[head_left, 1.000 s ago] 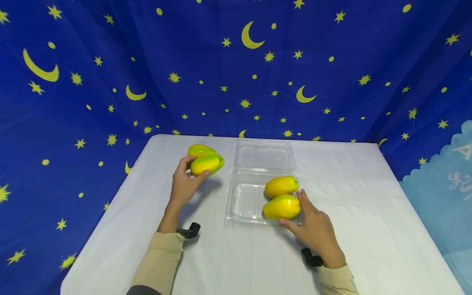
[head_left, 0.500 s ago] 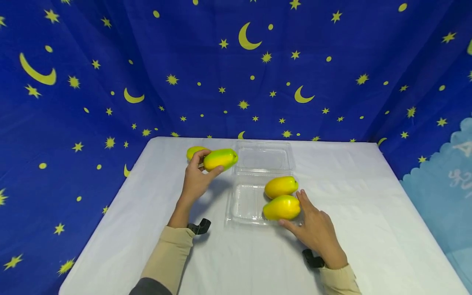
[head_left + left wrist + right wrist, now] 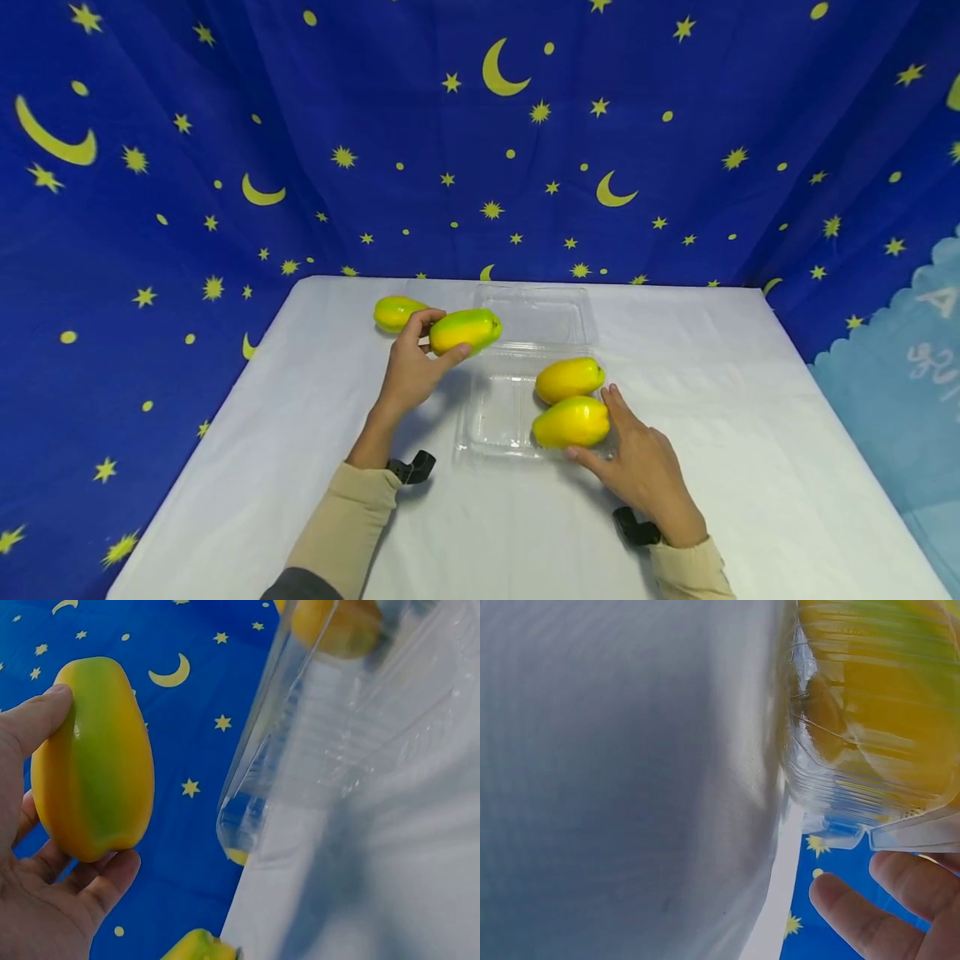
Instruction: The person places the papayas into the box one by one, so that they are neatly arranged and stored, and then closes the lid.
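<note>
My left hand point(image 3: 412, 371) grips a yellow-green papaya point(image 3: 466, 331) between thumb and fingers, raised over the left side of the clear plastic clamshell box point(image 3: 470, 433). The left wrist view shows the same papaya point(image 3: 94, 761) with the thumb on one side and the fingertips under its end. Two more papayas, a rear one point(image 3: 569, 380) and a front one point(image 3: 572, 422), lie side by side in the right half of the box base. My right hand point(image 3: 645, 467) is at the box's right front corner, fingers extended; in the right wrist view its fingers point(image 3: 866, 922) are right at the rim.
Another papaya point(image 3: 396, 313) lies on the white tablecloth point(image 3: 750, 417) at the back left, partly behind the left hand. The box lid point(image 3: 536, 317) lies folded open toward the back. A blue curtain point(image 3: 420, 108) with moons and stars rises behind the table.
My left hand has carried its papaya to the right, away from the papaya at the back left and toward the box. The right hand stays at the box corner.
</note>
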Demonstrator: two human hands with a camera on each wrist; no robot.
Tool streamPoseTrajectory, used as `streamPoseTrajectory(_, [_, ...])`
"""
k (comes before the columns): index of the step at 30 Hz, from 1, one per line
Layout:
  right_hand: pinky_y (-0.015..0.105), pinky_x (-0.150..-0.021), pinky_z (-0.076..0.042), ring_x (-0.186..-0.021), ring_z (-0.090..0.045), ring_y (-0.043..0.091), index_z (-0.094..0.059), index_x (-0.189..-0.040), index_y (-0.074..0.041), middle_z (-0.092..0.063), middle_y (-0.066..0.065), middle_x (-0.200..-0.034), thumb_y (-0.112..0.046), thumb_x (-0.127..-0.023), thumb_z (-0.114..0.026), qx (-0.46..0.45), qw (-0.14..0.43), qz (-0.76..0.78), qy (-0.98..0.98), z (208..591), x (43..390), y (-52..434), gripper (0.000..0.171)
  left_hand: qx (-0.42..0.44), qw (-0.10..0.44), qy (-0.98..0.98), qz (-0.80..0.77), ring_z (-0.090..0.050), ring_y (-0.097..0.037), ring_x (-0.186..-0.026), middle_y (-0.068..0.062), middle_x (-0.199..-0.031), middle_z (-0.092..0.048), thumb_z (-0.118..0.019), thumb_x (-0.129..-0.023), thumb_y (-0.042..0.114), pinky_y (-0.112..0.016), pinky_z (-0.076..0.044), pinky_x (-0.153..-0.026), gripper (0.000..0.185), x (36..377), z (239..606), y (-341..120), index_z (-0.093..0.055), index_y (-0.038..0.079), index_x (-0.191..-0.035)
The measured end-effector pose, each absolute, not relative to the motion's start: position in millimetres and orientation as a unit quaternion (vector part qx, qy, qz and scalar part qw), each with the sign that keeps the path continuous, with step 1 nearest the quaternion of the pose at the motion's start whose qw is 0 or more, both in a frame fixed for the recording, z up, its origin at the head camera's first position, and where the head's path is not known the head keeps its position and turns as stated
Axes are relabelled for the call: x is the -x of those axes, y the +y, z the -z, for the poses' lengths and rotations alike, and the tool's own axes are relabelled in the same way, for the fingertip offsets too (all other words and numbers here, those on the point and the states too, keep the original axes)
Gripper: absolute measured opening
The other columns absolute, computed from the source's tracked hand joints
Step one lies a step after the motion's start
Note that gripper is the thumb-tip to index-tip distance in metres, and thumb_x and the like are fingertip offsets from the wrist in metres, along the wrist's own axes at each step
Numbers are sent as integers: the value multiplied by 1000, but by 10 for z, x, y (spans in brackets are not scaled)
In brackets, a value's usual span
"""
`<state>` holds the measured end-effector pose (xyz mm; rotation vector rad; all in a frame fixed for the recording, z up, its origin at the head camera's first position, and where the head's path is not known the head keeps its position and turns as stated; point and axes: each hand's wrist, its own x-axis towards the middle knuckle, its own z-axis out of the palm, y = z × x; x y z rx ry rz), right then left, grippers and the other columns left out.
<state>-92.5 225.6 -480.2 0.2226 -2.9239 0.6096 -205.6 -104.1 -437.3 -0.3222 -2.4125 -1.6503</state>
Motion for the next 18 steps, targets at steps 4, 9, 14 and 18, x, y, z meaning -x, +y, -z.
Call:
streamPoseTrajectory(4, [53, -83, -56, -62, -58, 17, -36, -154, -4, -40, 16, -158, -78, -78, -65, -77, 73, -204, -973, 4789, 950, 2255, 110, 125, 99, -817, 554, -52, -21, -117, 0, -131, -58, -82, -82, 44, -42, -49, -94, 67, 2052, 4379, -987, -52, 17, -136])
streamPoseTrajectory(9, [54, -83, -55, -67, -62, 21, -35, -155, -4, -40, 16, -158, -79, -78, -63, -73, 66, -201, -975, 4785, 945, 2252, 111, 142, 83, -821, 546, -53, -19, -118, 4, -132, -58, -83, -81, 42, -43, -49, -93, 67, 2030, 4399, -893, -53, 18, -136])
streamPoseTrajectory(14, [52, -81, -55, -64, -57, 17, -34, -155, -4, -39, 17, -158, -80, -78, -62, -68, 56, -197, -976, 4789, 923, 2262, 112, 159, 70, -832, 527, -53, -16, -120, 7, -133, -56, -83, -80, 43, -42, -50, -94, 63, 2011, 4426, -797, -55, 25, -134])
streamPoseTrajectory(18, [51, -78, -56, -55, -46, 13, -34, -155, -4, -39, 17, -158, -78, -79, -63, -71, 59, -200, -975, 4787, 920, 2251, 111, 164, 70, -831, 527, -53, -17, -118, 4, -132, -55, -84, -80, 39, -42, -51, -92, 64, 2002, 4461, -755, -57, 19, -134])
